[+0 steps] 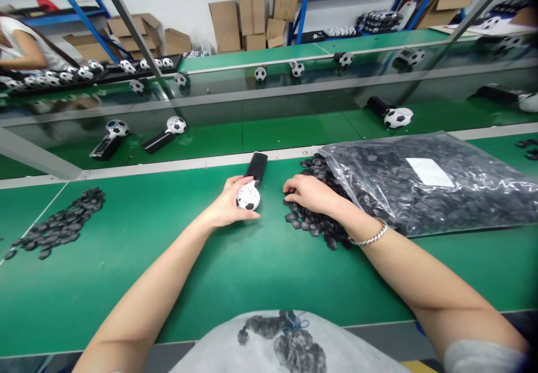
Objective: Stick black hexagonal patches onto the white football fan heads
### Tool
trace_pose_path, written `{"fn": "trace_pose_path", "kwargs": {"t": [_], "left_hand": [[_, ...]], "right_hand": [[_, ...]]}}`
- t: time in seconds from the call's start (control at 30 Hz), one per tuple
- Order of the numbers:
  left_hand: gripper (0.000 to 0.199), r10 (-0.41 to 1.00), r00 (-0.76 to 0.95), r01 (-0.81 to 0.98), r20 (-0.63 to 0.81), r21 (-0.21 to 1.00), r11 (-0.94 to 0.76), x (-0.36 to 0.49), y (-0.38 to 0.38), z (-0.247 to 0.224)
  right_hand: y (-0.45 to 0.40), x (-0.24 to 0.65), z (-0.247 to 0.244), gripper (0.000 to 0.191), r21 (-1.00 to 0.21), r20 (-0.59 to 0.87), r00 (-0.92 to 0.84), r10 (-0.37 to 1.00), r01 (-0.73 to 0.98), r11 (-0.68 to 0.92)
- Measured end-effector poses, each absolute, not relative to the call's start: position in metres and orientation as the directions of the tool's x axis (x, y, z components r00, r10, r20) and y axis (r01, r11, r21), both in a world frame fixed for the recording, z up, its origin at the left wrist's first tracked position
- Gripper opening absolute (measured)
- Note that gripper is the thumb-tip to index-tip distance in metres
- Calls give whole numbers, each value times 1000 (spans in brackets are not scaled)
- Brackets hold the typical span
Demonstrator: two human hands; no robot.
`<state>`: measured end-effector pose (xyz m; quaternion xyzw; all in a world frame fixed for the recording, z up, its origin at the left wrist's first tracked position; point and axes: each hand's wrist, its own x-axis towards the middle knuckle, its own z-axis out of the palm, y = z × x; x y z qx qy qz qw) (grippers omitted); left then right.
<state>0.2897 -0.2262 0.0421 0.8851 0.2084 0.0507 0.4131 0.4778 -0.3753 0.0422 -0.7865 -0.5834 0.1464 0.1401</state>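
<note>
My left hand (231,202) is curved around a small white-and-black football (248,197) that has a flat black handle (256,167). The thumb reaches past the near side of the ball, and the handle points away from me on the green bench. My right hand (309,192) is over the left edge of a pile of small black plastic pieces (311,227). Its fingers are curled with the tips drawn together; whatever is between them is hidden. The pile spreads from the mouth of a clear plastic bag (378,171) full of the same pieces.
More black pieces (67,222) lie in a heap at the left. Beyond the bench rail, a green conveyor (269,132) carries footballs with black handles, such as one (398,117) at the right. A co-worker's arm (31,54) shows at far left, near trays of footballs (67,76). Cardboard boxes (252,14) stand behind.
</note>
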Motion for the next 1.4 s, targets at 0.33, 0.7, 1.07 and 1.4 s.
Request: {"fn": "trace_pose_path", "kwargs": {"t": [0.33,0.7,1.07,1.4], "left_hand": [[63,89,994,100,-58,782,-616,285,-223,48],[61,195,978,178,-67,750,-637,285,-234,52],[43,272,961,146,43,758,-636,290,-245,45],[39,308,951,185,28,747,-638,291,-248,47]], "right_hand": [[-380,461,63,11,-616,30,202,979,775,-141],[-376,440,50,19,-612,295,-83,952,749,254],[-370,430,39,18,-570,389,-51,920,771,284],[-368,433,32,12,-594,447,20,894,755,280]]}}
